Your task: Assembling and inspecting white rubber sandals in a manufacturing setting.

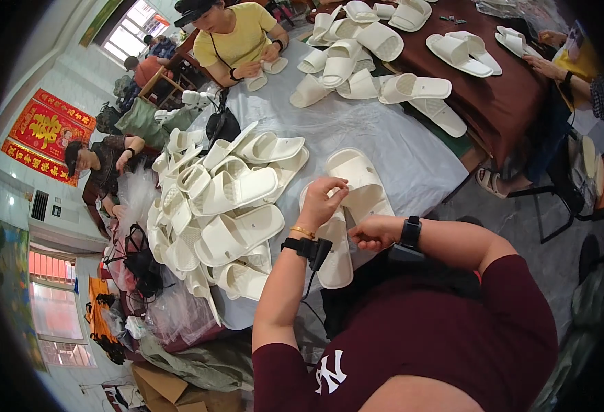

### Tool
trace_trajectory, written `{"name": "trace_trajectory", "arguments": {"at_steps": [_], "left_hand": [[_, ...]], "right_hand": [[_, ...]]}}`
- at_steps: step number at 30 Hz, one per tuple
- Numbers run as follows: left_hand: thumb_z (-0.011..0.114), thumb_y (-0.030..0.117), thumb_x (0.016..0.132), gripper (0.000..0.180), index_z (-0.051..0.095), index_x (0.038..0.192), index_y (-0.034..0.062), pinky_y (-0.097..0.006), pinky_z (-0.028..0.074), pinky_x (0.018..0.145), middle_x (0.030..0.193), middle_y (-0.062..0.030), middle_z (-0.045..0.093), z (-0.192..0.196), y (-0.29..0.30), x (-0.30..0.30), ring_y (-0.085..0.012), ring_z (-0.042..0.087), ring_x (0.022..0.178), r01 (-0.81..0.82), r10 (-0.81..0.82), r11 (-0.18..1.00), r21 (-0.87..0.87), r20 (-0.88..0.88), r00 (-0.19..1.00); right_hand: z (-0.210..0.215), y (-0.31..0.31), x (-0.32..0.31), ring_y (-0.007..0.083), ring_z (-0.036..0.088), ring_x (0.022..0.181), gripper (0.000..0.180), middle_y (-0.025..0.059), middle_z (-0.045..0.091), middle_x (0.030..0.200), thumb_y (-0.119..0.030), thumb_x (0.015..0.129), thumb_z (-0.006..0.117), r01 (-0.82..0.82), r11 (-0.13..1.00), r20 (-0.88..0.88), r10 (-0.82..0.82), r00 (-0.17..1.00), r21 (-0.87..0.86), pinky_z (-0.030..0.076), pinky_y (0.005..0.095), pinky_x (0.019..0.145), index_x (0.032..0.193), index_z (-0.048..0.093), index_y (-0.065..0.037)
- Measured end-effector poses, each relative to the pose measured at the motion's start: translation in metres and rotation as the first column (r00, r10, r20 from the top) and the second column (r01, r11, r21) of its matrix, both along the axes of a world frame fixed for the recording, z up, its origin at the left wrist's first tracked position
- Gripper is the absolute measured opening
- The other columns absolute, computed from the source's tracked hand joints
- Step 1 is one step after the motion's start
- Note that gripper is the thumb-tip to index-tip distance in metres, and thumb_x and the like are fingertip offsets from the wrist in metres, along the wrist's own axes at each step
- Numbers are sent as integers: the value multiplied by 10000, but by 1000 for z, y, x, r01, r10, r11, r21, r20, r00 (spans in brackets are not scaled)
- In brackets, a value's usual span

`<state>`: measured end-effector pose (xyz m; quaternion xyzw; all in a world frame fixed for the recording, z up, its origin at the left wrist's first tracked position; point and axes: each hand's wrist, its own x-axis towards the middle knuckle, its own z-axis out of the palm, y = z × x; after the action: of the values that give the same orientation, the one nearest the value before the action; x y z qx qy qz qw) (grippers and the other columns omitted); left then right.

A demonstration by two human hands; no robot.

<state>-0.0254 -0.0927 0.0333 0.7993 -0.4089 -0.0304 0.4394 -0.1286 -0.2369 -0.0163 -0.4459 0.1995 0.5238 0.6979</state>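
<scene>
Two cream slippers lie side by side in front of me. The farther slipper (357, 173) has its wide strap showing, while the nearer slipper (335, 257) is partly covered by my left hand and wrist. Over these slippers my left hand (324, 200) has its thumb and fingertips pinched together beside the strap; anything between them is too small to make out. My right hand (376, 232) hovers just right of the nearer slipper, fingers curled in, and what they hold, if anything, is hidden. Left of my hands sits a large heap of cream slippers (236, 189).
A pale plastic sheet (412, 161) covers the table. Beyond it, more slippers (343, 58) lie piled near a brown cloth (453, 89). Across the table a person in yellow (236, 41) handles a slipper. Another person's hand (545, 67) is at the far right, beside a slipper.
</scene>
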Motion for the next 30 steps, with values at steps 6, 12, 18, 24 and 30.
{"name": "trace_trajectory", "arguments": {"at_steps": [6,12,18,24,30], "left_hand": [[691,61,816,87,685,887,11,-295,500,809,936,-89,693,-8,-5,-2,-169,643,879,59,-77,996,-65,-321,944],[690,61,823,80,686,875,0,-266,492,787,890,-61,678,-18,-7,1,-127,623,851,62,-70,998,-32,-419,906],[712,84,811,99,684,870,9,-253,478,758,855,-32,665,-24,-4,-3,-105,596,822,-8,-24,998,-65,-479,878],[711,99,819,123,665,888,8,-237,459,706,811,-16,651,-25,-10,-6,-82,563,760,-46,-36,990,-132,-560,827],[682,90,845,118,666,907,-10,-261,490,804,910,-56,683,-24,-9,-3,-114,624,884,22,-78,993,-117,-500,862]], "right_hand": [[10,5,10,85,414,419,325,-16,514,598,-339,966,468,-38,996,70,43,997,-78,286,232,376,731,508,-118],[12,7,9,89,419,422,311,3,525,603,-313,952,495,-15,992,82,25,996,-123,290,237,381,728,528,-100],[24,8,-4,90,466,456,237,23,564,638,-269,912,538,111,981,290,-60,955,-162,327,236,394,791,570,-68],[14,-5,-16,99,533,501,185,45,608,701,-217,888,565,326,943,498,-253,829,-65,399,231,435,885,590,-33],[18,-4,-4,117,497,459,224,39,562,654,-231,904,519,165,971,359,-93,929,-175,359,250,386,771,572,-59]]}}
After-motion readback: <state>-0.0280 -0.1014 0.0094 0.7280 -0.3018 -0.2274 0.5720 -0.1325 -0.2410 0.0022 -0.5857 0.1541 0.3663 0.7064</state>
